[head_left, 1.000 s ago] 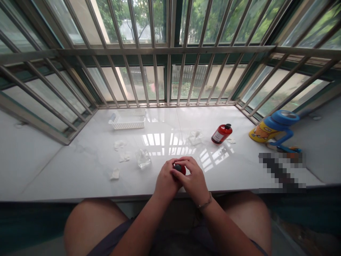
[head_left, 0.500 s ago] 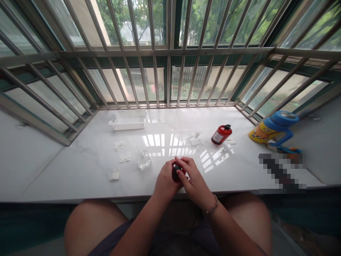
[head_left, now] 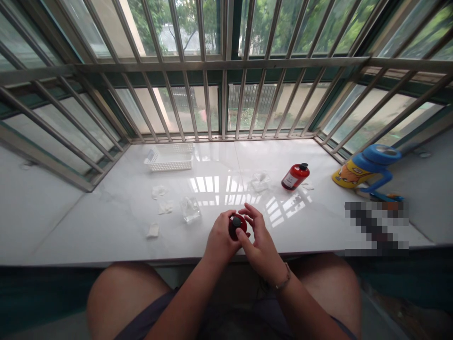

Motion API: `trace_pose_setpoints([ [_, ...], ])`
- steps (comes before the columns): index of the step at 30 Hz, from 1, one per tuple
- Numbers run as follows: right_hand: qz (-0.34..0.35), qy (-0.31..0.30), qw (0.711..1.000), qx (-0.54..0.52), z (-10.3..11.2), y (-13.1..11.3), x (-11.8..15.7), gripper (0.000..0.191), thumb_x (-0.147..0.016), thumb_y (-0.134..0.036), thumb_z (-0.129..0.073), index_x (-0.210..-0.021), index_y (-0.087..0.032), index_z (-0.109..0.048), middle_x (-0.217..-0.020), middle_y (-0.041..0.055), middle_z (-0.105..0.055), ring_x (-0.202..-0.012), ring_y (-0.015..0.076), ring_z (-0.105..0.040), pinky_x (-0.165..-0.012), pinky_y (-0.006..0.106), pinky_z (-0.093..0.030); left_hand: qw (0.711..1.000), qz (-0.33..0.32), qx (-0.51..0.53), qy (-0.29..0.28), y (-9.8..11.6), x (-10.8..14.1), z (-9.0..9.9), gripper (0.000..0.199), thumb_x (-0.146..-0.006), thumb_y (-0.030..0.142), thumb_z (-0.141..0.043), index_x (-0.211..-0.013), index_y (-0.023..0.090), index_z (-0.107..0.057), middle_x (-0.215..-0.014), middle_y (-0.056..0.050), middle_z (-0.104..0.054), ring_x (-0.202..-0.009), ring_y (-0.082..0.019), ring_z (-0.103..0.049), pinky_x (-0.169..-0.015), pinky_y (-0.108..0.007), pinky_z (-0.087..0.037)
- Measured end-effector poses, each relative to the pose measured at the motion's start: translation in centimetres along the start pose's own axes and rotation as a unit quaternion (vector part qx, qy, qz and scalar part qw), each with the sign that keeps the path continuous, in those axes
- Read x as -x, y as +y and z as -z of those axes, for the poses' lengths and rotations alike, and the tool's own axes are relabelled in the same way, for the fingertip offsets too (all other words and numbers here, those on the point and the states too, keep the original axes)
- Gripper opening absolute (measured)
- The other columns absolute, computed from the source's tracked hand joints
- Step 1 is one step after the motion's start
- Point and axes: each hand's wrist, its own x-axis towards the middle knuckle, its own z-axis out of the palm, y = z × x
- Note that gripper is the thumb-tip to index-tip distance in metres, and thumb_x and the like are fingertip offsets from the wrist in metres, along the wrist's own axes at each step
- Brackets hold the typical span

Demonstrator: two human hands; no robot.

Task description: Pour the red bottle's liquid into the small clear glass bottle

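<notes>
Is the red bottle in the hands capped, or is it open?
Capped: a black cap sits on the red bottle, held in the left hand; right hand fingers touch it.

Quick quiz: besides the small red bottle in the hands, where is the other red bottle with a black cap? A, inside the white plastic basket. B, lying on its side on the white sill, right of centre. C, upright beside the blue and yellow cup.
B: the other red bottle with a black cap lies tipped over on the white sill, apart from the white plastic basket.

My white marble sill [head_left: 106, 226] carries a basket [head_left: 170, 159], tissue scraps [head_left: 159, 191], plastic bag [head_left: 190, 209], red bottle [head_left: 295, 176] & blue-yellow cup [head_left: 366, 166].
</notes>
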Motion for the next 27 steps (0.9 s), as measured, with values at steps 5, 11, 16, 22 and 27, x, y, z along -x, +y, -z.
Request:
trace_pose_setpoints([
  [5, 0.015, -0.025, 1.000, 0.001, -0.41, -0.37, -0.03, 0.067, -0.105, -0.037, -0.062, -0.163, -0.030, -0.029, -0.148, 0.0130, -0.062, -0.143, 0.0292, -0.060, -0.126, 0.056, -0.045, 1.000, -0.011, 0.019, -0.003, 0.01, 0.11, 0.01, 0.060, -0.080, 0.023, -0.085, -0.134, 0.025, -0.059, -0.130, -0.010, -0.073, -0.118, -0.030, -0.073, -0.103, -0.048, -0.059],
  [11, -0.009, 0.045, 0.998, 0.031, -0.85, -0.46, -0.09, 0.062, -0.101, -0.040, -0.069, -0.156, -0.028, -0.042, -0.149, 0.0138, -0.061, -0.140, 0.0314, -0.061, -0.123, 0.058, -0.049, 1.000, -0.003, 0.002, -0.002, -0.11, 0.15, -0.09, 0.065, -0.079, 0.027, -0.088, -0.136, 0.025, -0.058, -0.130, -0.010, -0.073, -0.117, -0.031, -0.072, -0.102, -0.049, -0.060],
  [16, -0.015, 0.025, 0.999, 0.033, -0.64, -0.77, -0.23, 0.061, -0.099, -0.039, -0.072, -0.152, -0.030, -0.045, -0.141, 0.0112, -0.068, -0.136, 0.0308, -0.065, -0.120, 0.056, -0.052, 1.000, -0.018, -0.008, 0.000, -0.46, 0.19, -0.26, 0.067, -0.078, 0.026, -0.088, -0.137, 0.025, -0.056, -0.131, -0.011, -0.072, -0.120, -0.031, -0.072, -0.103, -0.050, -0.060],
  [22, 0.010, 0.040, 0.996, 0.074, -0.78, -0.76, -0.50, 0.054, -0.096, -0.037, -0.074, -0.146, -0.029, -0.054, -0.145, 0.0117, -0.063, -0.133, 0.0305, -0.065, -0.115, 0.053, -0.055, 1.000, -0.020, -0.015, 0.003, -0.58, 0.15, -0.40, 0.063, -0.080, 0.029, -0.087, -0.136, 0.024, -0.056, -0.129, -0.011, -0.072, -0.117, -0.031, -0.073, -0.101, -0.050, -0.060],
  [27, 0.011, 0.043, 0.996, 0.083, -0.77, -0.88, -0.82, 0.049, -0.097, -0.032, -0.070, -0.143, -0.029, -0.056, -0.136, 0.0097, -0.071, -0.131, 0.0297, -0.068, -0.115, 0.052, -0.055, 1.000, -0.014, 0.000, 0.003, -0.53, 0.11, -0.37, 0.055, -0.083, 0.026, -0.085, -0.131, 0.025, -0.059, -0.126, -0.009, -0.073, -0.117, -0.030, -0.073, -0.103, -0.048, -0.060],
])
